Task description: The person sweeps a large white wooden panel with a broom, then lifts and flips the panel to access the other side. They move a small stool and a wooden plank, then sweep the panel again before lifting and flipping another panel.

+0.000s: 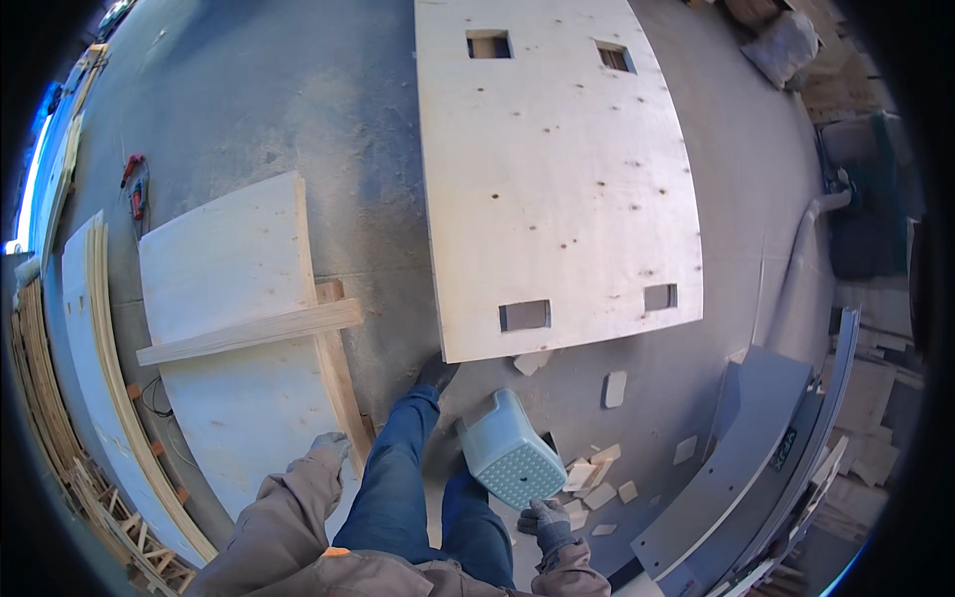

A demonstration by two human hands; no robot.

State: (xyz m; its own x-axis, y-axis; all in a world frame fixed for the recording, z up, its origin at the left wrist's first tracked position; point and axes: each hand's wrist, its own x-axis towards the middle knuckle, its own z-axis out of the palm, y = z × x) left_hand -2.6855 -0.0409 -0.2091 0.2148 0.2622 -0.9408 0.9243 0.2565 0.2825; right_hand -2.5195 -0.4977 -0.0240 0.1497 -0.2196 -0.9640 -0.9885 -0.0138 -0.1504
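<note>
Stool [509, 454] hangs gripped in the gloved right hand [544, 521]; left hand [328, 445] seems empty; carry it low past the scattered offcuts [597, 483].

pale blue-grey stool [509, 456], dotted top; grey gloves; blue trousers [398, 478]; pale plywood sheet [552, 169], dark knots.

A dusty grey concrete floor [298, 109] is spreading across the room. A large plywood sheet [557, 169] with rectangular cut-outs is lying flat on it, timber offcuts [597, 488] are scattering nearby, and daylight is glaring in at the left edge.
</note>
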